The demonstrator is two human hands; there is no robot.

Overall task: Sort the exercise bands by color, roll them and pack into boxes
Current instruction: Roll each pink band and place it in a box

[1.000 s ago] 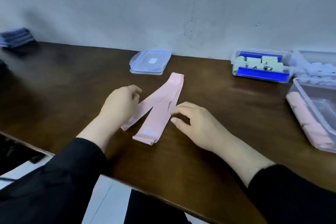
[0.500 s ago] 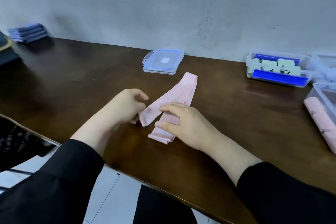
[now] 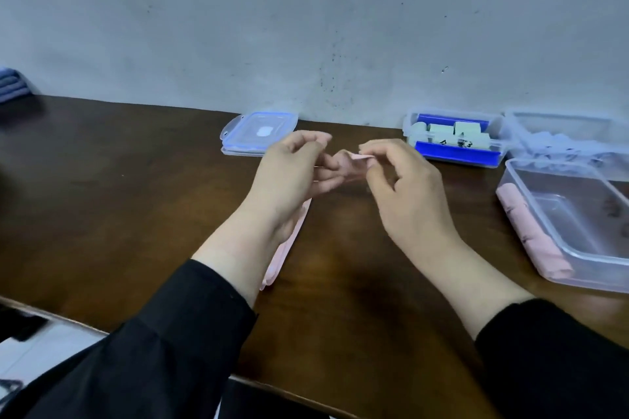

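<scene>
- The left hand [image 3: 289,173], at the centre of the frame, has its fingers curled round the far end of a long pale pink elastic exercise band [image 3: 289,241].
- The right hand [image 3: 405,187], just right of centre, pinches the same far end of the band between thumb and forefinger, close to the left hand's fingertips.
- From the two hands the band runs back toward the lower centre of the frame, passing under the left wrist, and its near end lies flat on the dark brown wooden table [image 3: 136,214].
- At the right edge of the frame stands a clear plastic box [image 3: 558,224] with rolled pink bands [image 3: 531,231] along its left wall.
- Behind it, at the upper right, is a second clear box [image 3: 561,133] holding pale whitish bands; their shape is too blurred to tell.
- Left of that, near the wall, a clear box with blue contents [image 3: 456,143] holds pale green blocks.
- Behind the left hand lie stacked clear lids with blue rims [image 3: 255,133].
- At the far left edge sits a pile of blue-grey folded items [image 3: 12,85].
- Both forearms wear black sleeves [image 3: 170,350].
</scene>
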